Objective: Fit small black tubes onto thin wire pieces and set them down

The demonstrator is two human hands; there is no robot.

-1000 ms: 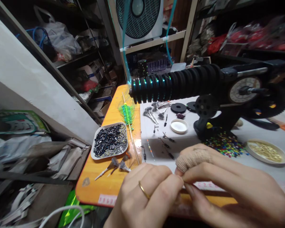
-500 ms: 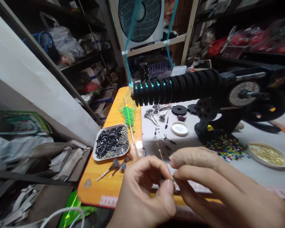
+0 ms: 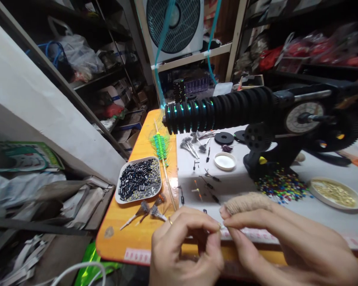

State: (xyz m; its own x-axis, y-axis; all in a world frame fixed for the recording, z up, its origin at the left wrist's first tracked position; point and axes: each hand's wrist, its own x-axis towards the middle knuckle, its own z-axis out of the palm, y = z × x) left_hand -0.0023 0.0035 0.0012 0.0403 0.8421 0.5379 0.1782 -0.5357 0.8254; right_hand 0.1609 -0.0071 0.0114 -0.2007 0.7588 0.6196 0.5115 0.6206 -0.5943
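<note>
My left hand (image 3: 185, 248) and my right hand (image 3: 280, 242) meet fingertip to fingertip at the front edge of the orange table (image 3: 143, 234). Between them they pinch a tiny part (image 3: 220, 226), too small to identify. A beige fabric wrap (image 3: 244, 201) covers my right index finger, and a ring sits on my left hand. Just beyond the hands, small black pieces and thin floats (image 3: 198, 190) lie scattered on a white mat (image 3: 226, 178).
A black winding machine (image 3: 256, 111) with a ribbed roller spans the table's right. A tray of black tubes (image 3: 139, 179), a white lid (image 3: 224, 160), coloured beads (image 3: 282, 184), a dish of gold bits (image 3: 334, 191) and a green float bundle (image 3: 160, 145) lie around. Cluttered shelves and a fan stand behind.
My left hand turned from knuckles-up to a fingertip pinch against my right fingers. Both hands shifted slightly along the table's front edge, and the view wavered a little.
</note>
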